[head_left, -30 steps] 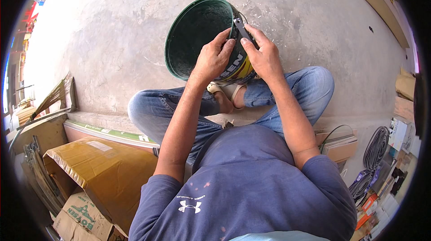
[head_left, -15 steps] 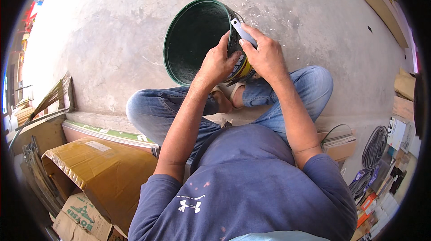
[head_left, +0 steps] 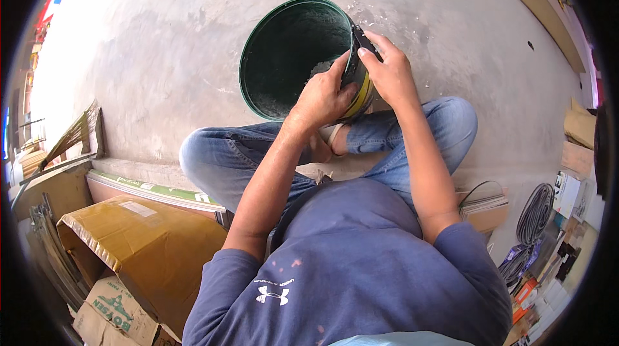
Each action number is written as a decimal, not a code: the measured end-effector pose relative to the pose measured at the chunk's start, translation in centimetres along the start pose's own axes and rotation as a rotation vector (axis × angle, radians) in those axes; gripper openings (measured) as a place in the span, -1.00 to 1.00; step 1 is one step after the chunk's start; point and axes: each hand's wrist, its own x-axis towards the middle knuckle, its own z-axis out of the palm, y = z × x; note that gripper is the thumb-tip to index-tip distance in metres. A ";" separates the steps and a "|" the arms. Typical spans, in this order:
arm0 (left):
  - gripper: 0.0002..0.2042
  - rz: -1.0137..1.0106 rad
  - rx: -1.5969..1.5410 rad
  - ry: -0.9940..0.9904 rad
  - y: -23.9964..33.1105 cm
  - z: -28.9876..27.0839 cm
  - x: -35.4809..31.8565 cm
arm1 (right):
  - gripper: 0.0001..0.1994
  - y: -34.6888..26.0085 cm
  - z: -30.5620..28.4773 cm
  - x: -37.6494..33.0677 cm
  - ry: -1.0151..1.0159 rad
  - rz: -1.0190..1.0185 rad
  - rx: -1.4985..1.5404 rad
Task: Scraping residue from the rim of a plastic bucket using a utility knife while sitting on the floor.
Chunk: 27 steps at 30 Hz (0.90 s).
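A plastic bucket [head_left: 274, 56], dark green inside with a partly yellow label outside, is tipped over in front of my crossed legs, its mouth facing me and to the left. Gripping the right side of its rim is my left hand [head_left: 322, 98], fingers inside the mouth and thumb outside. My right hand [head_left: 391, 72] is closed around a flat-handled hand tool [head_left: 366, 43], which looks dark and lies against the bucket's outer wall by the rim. The tool's working end cannot be made out. Pale residue shows inside the bucket near my left fingers.
Small white flakes [head_left: 361, 10] lie on the concrete floor [head_left: 161, 56] beyond the bucket. At the lower left are a large cardboard box [head_left: 155, 236] and a stick broom [head_left: 71, 139]. Coiled black cable [head_left: 535, 214] lies at the right, and a long wooden piece [head_left: 541, 10] at the far right.
The bucket has turned slightly and shifted right, with both hands following. The tool has rotated in my right hand: its pale grey face with an end hole showed before, a dark side now.
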 end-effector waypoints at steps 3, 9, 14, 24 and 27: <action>-0.32 -0.028 -0.033 0.007 -1.0 -1.0 0.2 | -0.54 -1.9 -1.0 -1.0 -0.138 0.277 0.315; -0.30 -0.002 -0.083 0.087 -2.3 -1.7 -0.4 | -0.56 -3.9 -1.6 -1.5 -0.306 0.411 0.408; -0.31 -0.098 -0.109 0.039 -1.7 -1.8 -1.3 | -0.57 -3.3 -0.8 -1.8 -0.300 0.252 0.395; -0.37 -0.095 -0.046 0.182 -1.2 -1.8 -0.2 | -0.58 -6.3 -0.7 -2.3 -0.300 0.069 0.192; -0.30 0.007 -0.052 0.267 -2.1 -1.2 0.1 | -0.58 -6.0 -0.3 -1.9 -0.301 0.110 0.260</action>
